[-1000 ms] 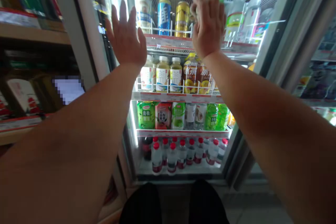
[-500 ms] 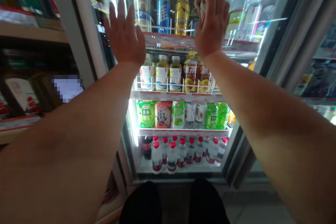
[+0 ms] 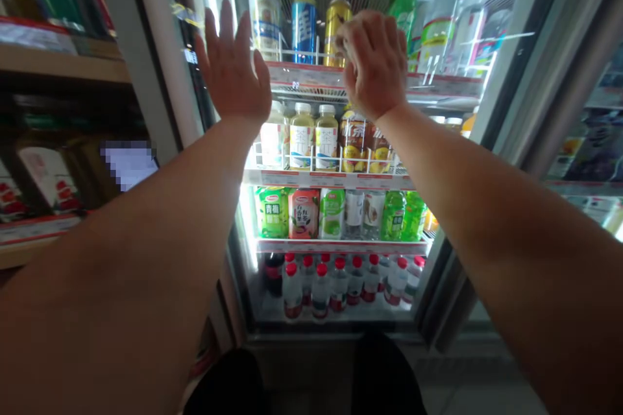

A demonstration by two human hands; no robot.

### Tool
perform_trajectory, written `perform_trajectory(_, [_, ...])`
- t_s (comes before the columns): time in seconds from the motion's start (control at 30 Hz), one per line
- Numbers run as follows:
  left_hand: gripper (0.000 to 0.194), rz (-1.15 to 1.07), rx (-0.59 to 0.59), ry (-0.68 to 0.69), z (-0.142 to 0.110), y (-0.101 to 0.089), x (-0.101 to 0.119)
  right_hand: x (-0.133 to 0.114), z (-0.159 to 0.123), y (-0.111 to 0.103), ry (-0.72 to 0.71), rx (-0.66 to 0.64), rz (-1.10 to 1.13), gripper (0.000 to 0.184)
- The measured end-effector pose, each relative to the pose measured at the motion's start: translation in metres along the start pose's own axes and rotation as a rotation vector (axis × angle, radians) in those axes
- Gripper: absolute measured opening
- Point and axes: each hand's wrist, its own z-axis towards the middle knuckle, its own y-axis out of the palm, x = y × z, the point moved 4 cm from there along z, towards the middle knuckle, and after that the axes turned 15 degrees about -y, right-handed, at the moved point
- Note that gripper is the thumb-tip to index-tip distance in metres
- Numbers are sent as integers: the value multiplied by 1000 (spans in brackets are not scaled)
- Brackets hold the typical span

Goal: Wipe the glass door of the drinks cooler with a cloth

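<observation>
My left hand (image 3: 234, 74) is spread flat with its palm toward the glass door (image 3: 335, 338) of a lit drinks fridge, apparently resting on the pane. My right hand (image 3: 376, 65) is bent at the fingers around a crumpled, pale cloth (image 3: 342, 43), pressed toward the same pane. Little of the cloth shows past the fingers. Behind the glass, a gold can (image 3: 335, 29) stands just left of my right hand and a green bottle (image 3: 405, 3) to its right. A blue can (image 3: 304, 26) and a white can (image 3: 264, 19) are nearer my left hand.
Bottled teas (image 3: 326, 136) fill the second shelf. Below are green and red drinks (image 3: 303, 214), then several red-capped water bottles (image 3: 320, 292). A wooden shelf (image 3: 63, 63) with packaged goods stands at left. A metal door frame (image 3: 555, 97) runs along the right.
My right hand has risen slightly, then swept down and left across the pane, uncovering the green bottle and coming in front of the gold can. My left hand stays nearly in place.
</observation>
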Motion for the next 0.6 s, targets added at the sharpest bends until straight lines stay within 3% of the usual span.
perform_trajectory(0.1, [67,-3,-6,-3,-3,-4,3,-7,0,1,-134,-77,61,37])
perform_trajectory(0.17, [66,-1,-8,1,-6,-8,6,-2,1,3,-6,-59,71,39])
perform_trajectory(0.3, [65,-9,-25,-33,-8,-11,9,15,-2,4,384,133,-14,44])
perform_trajectory(0.37, [67,-21,-42,-62,-6,-10,8,17,-4,3,425,153,-17,44])
perform_trajectory(0.43, [66,-18,-43,-67,-5,-8,7,12,-2,0,312,91,15,41])
perform_trajectory(0.53, [65,27,-26,-56,-4,-6,6,-2,0,-4,14,-48,77,38])
perform_trajectory(0.6, [61,20,-11,-24,-4,-5,5,-5,0,-4,-44,-89,78,41])
